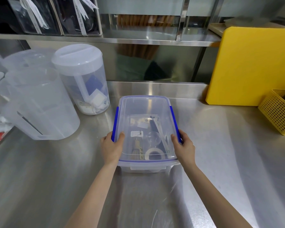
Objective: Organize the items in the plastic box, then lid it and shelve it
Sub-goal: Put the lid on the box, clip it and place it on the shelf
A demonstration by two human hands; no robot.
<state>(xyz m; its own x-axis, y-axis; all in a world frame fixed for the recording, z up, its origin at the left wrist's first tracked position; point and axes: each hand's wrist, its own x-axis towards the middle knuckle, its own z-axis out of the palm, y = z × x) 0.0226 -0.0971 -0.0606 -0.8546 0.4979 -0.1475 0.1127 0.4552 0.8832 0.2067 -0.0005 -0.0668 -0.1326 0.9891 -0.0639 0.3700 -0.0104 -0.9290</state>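
Observation:
A clear plastic box [146, 168] stands on the steel counter in the middle of the view, with a clear lid [145, 106] lying on top of it. Blue clip flaps run along the lid's left side [115, 124] and right side [174, 122]. Through the lid I see a roll of tape [154, 153], a small clear cup [153, 137], a bamboo whisk [136, 149] and some flat packets. My left hand [111, 146] grips the left edge at the blue flap. My right hand [184, 145] grips the right edge at its flap.
Large translucent pitchers [38, 104] and a lidded clear jar [82, 79] stand at the left. A yellow cutting board [250, 66] leans at the right with a yellow perforated basket [278, 112] in front. A steel shelf [138, 37] runs above the counter's back.

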